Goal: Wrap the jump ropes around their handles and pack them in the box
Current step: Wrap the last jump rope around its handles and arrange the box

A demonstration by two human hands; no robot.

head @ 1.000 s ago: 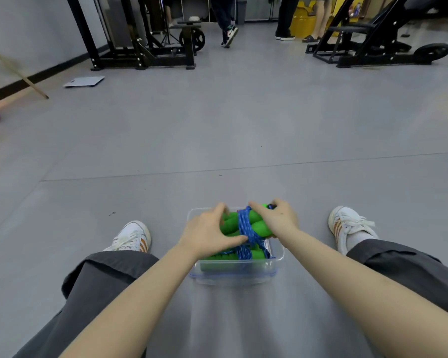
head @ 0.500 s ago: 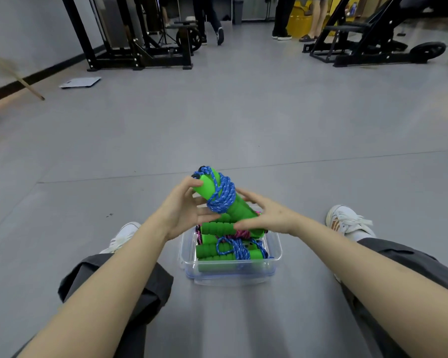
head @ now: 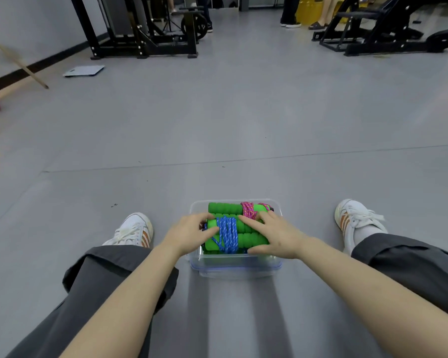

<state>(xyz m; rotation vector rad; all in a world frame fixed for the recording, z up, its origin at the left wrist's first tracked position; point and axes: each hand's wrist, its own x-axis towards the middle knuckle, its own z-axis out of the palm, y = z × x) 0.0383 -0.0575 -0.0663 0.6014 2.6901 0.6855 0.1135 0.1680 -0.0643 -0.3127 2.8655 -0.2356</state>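
Note:
A clear plastic box (head: 235,263) stands on the grey floor between my legs. In it lies a bundle of green foam handles wound with blue rope (head: 228,235), on top at the near side. Behind it lies a second bundle of green handles wound with pink rope (head: 247,210). My left hand (head: 189,235) grips the left end of the blue-rope bundle. My right hand (head: 276,235) lies over its right end, fingers spread and pressing down. More green handles show underneath, mostly hidden.
My two white shoes (head: 131,231) (head: 354,219) flank the box. Black gym frames (head: 145,34) (head: 378,29) stand far back, with people's legs (head: 290,11) between them. A flat scale (head: 84,71) and a wooden stick (head: 16,60) lie at the far left.
Half a second ago both hands held the blue-rope bundle tilted above the box. It now lies flat inside the box, with both hands still on it.

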